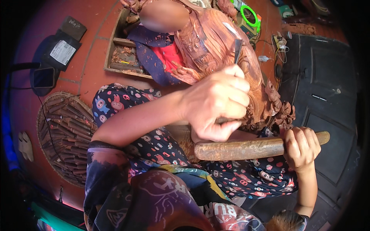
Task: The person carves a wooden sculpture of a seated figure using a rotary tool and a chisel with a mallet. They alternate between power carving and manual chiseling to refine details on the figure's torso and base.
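My left hand (pixel 219 102) is closed in a fist around a chisel, whose handle is mostly hidden in the fingers. The dark metal blade (pixel 237 52) sticks out past the thumb side, over a reddish-brown wood carving (pixel 219 42). I cannot tell whether the blade touches the wood. The carving has draped folds and curling relief and lies in front of my crossed legs. To the right, my right hand (pixel 301 148) grips a long wooden mallet (pixel 246 149) near its far right end. The mallet lies level across my lap, its thick end just below my left fist.
On the left, a round woven tray (pixel 40 133) holds several wooden-handled tools. A divided wooden box (pixel 110 69) with shavings stands beyond my left knee. Black panels (pixel 327 73) lie at the right. A bright green ring (pixel 259 23), cables and a phone (pixel 44 78) are around.
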Demonstrator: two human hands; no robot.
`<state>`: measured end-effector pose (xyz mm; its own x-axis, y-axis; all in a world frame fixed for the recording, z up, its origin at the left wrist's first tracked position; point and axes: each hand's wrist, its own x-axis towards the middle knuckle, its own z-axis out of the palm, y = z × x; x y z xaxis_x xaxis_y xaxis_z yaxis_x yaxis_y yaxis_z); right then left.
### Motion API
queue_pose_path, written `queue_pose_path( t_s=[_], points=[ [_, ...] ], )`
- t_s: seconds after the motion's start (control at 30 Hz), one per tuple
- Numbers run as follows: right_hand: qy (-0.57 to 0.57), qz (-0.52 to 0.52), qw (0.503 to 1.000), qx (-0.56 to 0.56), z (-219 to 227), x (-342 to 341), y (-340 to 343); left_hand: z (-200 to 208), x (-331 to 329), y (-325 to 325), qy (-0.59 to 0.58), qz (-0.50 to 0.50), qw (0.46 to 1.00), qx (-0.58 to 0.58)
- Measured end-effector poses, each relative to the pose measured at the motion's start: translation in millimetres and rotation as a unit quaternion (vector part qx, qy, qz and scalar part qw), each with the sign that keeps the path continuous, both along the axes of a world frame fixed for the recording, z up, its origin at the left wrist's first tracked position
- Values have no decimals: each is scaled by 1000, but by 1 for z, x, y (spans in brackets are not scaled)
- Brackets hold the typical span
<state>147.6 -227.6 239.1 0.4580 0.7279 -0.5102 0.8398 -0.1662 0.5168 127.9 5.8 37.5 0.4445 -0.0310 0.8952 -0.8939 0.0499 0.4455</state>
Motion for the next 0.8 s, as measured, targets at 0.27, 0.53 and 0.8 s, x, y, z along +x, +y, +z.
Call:
queue_pose_path(
  t_s=[0.27, 0.53, 0.8],
  points=[
    [16, 7, 1000, -17, 7, 5, 4, 5, -9, -6, -26, 100, 995, -8],
    [92, 40, 994, 49, 9, 1, 10, -10, -6, -17, -16, 30, 999, 16],
    [68, 105, 990, 66, 2, -2, 9, -10, -8, -23, -11, 21, 1000, 6]
  ],
)
